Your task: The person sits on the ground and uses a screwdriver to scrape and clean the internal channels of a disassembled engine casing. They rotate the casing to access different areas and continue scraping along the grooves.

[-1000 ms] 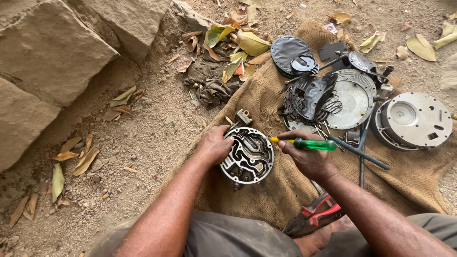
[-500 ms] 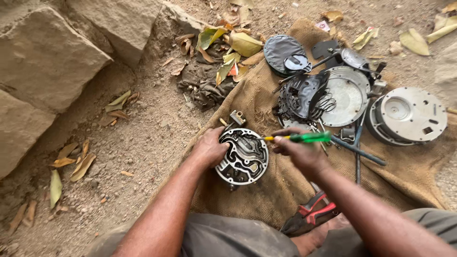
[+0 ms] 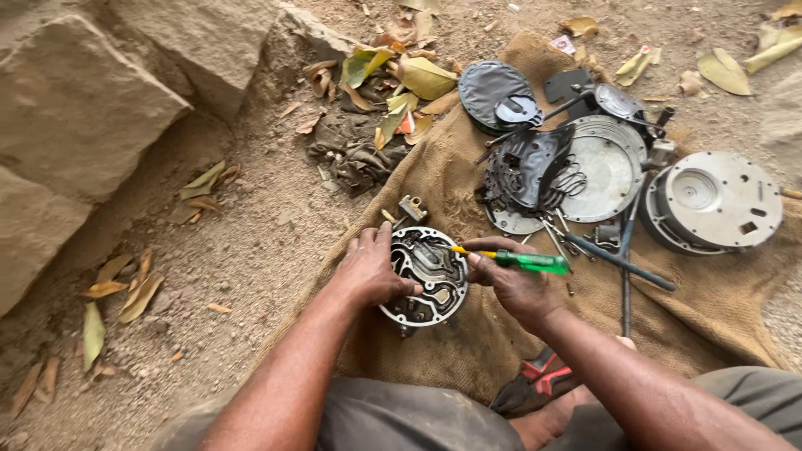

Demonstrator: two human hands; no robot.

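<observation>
— Two hands on it: our left hand (image 3: 368, 271) clamps the round metal plate (image 3: 423, 276) on the burlap sack (image 3: 468, 351).
— Right hand (image 3: 510, 284), just beside the plate, grips our green screwdriver (image 3: 522, 260), tip on it.

Between the hands — one round valve plate (image 3: 422, 276). In the right hand (image 3: 514, 288): one green-handled screwdriver (image 3: 526, 261). Beyond the right hand: two large round metal covers (image 3: 723, 200), one dark gasket (image 3: 526, 171), two long rods (image 3: 622, 263). Below the right hand — one pair of red-handled pliers (image 3: 539, 380).
</observation>
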